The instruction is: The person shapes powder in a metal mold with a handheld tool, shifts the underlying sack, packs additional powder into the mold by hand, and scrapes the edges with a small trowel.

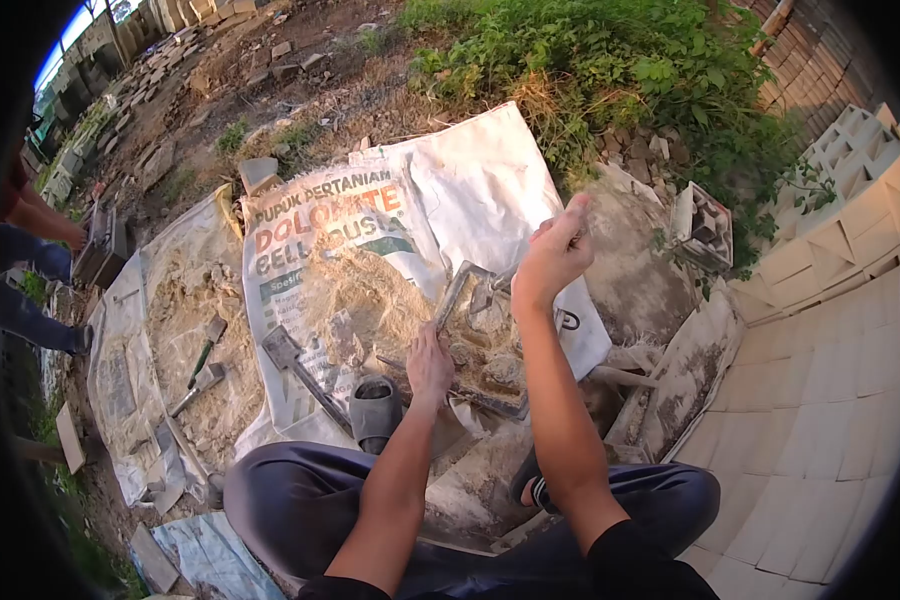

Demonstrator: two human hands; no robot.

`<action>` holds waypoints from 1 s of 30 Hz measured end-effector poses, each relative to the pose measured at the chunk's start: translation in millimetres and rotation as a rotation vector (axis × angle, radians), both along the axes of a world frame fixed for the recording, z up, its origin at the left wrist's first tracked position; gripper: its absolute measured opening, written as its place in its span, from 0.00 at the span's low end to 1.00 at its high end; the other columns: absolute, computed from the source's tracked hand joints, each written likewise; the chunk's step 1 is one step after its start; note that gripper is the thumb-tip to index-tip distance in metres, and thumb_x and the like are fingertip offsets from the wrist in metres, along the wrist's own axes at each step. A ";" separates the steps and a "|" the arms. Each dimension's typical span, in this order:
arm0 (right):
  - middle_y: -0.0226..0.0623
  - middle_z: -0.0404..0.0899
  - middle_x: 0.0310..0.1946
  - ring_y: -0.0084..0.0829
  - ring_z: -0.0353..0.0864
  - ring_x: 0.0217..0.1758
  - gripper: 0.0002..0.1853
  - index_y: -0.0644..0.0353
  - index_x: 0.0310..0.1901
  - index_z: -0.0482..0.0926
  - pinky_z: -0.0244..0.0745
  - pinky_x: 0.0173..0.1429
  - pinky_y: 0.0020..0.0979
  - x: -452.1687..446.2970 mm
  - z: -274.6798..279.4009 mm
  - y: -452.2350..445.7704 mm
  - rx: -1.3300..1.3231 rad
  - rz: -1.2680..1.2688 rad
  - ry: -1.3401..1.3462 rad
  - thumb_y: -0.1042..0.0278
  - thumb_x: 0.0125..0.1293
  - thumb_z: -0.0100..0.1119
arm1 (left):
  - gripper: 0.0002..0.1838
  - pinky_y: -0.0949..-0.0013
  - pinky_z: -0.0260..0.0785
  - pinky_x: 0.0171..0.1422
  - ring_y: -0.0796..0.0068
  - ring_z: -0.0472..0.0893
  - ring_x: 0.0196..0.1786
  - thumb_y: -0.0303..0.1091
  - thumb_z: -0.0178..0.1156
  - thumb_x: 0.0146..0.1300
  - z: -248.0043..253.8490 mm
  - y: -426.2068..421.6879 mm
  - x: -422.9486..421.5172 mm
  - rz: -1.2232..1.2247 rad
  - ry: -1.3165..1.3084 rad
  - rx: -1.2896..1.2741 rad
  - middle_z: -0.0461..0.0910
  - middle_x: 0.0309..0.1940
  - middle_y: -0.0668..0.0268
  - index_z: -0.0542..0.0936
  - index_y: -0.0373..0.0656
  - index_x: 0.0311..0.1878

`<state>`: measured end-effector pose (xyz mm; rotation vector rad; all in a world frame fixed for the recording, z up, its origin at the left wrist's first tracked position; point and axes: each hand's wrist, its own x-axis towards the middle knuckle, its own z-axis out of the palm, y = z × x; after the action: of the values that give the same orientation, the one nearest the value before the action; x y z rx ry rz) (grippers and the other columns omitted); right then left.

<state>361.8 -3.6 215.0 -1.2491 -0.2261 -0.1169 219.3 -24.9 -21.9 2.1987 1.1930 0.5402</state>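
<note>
My left hand (431,366) is closed on the near left side of a grey metal frame (454,298), low over the printed white sack (410,190). My right hand (555,258) is raised above the frame's right side, its fingers curled; what it grips is hard to make out. A metal piece (483,297) lies just below it, within the frame. Pale powder (370,290) is heaped on the sack to the left of the frame. A flat-headed tool with a long handle (305,372) lies left of my left hand, beside a grey sandal (375,410).
Farther left, a brush with a green handle (206,350) and a hammer-like tool (198,388) rest on a dusty sheet. Pale blocks (820,400) are stacked at right. A box of dark pieces (700,228) stands near the plants. Another person's legs (35,300) show at left.
</note>
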 end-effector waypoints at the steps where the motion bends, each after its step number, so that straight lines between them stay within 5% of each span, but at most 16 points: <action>1: 0.23 0.58 0.11 0.17 0.57 0.17 0.28 0.58 0.12 0.59 0.52 0.23 0.25 2.0 -14.5 7.6 -0.026 -0.024 -0.051 0.58 0.70 0.50 | 0.21 0.54 0.62 0.59 0.52 0.72 0.57 0.40 0.52 0.64 7.7 1.9 0.8 0.062 0.019 -0.113 0.72 0.56 0.52 0.67 0.41 0.57; 3: 0.23 0.57 0.10 0.17 0.55 0.14 0.27 0.56 0.12 0.58 0.50 0.20 0.25 6.0 -39.3 18.5 0.044 0.086 -0.108 0.60 0.69 0.51 | 0.22 0.54 0.66 0.56 0.51 0.75 0.54 0.41 0.52 0.64 11.9 2.3 3.6 0.124 0.049 -0.242 0.75 0.53 0.52 0.66 0.41 0.58; 5: 0.22 0.56 0.09 0.17 0.54 0.12 0.26 0.54 0.12 0.57 0.48 0.18 0.25 8.1 -55.9 20.8 0.115 0.209 -0.160 0.62 0.68 0.52 | 0.18 0.56 0.71 0.46 0.52 0.79 0.44 0.40 0.52 0.64 8.6 2.1 4.9 0.208 -0.002 -0.074 0.79 0.43 0.54 0.70 0.41 0.53; 8: 0.21 0.54 0.07 0.16 0.49 0.09 0.26 0.54 0.11 0.55 0.43 0.14 0.26 11.8 -47.0 12.8 -0.019 0.443 0.054 0.66 0.67 0.51 | 0.19 0.57 0.71 0.47 0.56 0.79 0.46 0.41 0.53 0.63 4.9 3.6 4.8 0.178 -0.020 -0.046 0.79 0.44 0.57 0.71 0.44 0.55; 14: 0.22 0.55 0.07 0.15 0.50 0.09 0.24 0.54 0.10 0.56 0.42 0.14 0.25 2.3 9.1 7.0 0.055 0.481 -0.003 0.70 0.65 0.49 | 0.18 0.59 0.71 0.48 0.58 0.78 0.47 0.35 0.52 0.61 6.0 3.8 1.4 0.183 -0.083 -0.069 0.79 0.43 0.59 0.73 0.44 0.54; 19: 0.22 0.59 0.09 0.14 0.54 0.11 0.21 0.57 0.13 0.61 0.44 0.16 0.24 -13.9 -59.6 2.6 -0.011 0.581 -0.001 0.71 0.65 0.49 | 0.15 0.59 0.70 0.48 0.58 0.78 0.45 0.33 0.49 0.61 -5.6 -1.0 -6.0 0.261 -0.231 -0.052 0.79 0.40 0.57 0.75 0.43 0.51; 27: 0.23 0.60 0.10 0.14 0.55 0.12 0.19 0.58 0.14 0.61 0.46 0.17 0.24 -29.9 -37.5 -26.0 0.091 0.554 0.081 0.72 0.65 0.49 | 0.13 0.61 0.69 0.43 0.53 0.79 0.35 0.35 0.44 0.68 -16.8 2.9 -3.8 0.542 -0.386 -0.302 0.80 0.29 0.55 0.77 0.41 0.45; 29: 0.24 0.56 0.09 0.16 0.50 0.11 0.20 0.55 0.14 0.56 0.44 0.16 0.25 -42.8 -81.9 -26.4 -0.118 0.532 -0.178 0.72 0.66 0.45 | 0.14 0.62 0.69 0.42 0.58 0.80 0.35 0.37 0.46 0.68 -28.6 7.1 -5.4 0.565 -0.510 -0.348 0.81 0.30 0.56 0.78 0.40 0.44; 30: 0.24 0.56 0.09 0.15 0.50 0.11 0.20 0.55 0.15 0.56 0.44 0.17 0.25 -45.5 -68.6 -27.3 -0.112 0.597 -0.042 0.72 0.66 0.45 | 0.14 0.67 0.69 0.41 0.68 0.81 0.33 0.38 0.49 0.69 -43.9 10.4 -11.5 0.494 -0.606 -0.428 0.82 0.30 0.60 0.79 0.38 0.41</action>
<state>316.2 -30.9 146.4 -1.2426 -0.6374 0.3891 207.7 -14.4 -65.9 1.2442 1.3407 0.9618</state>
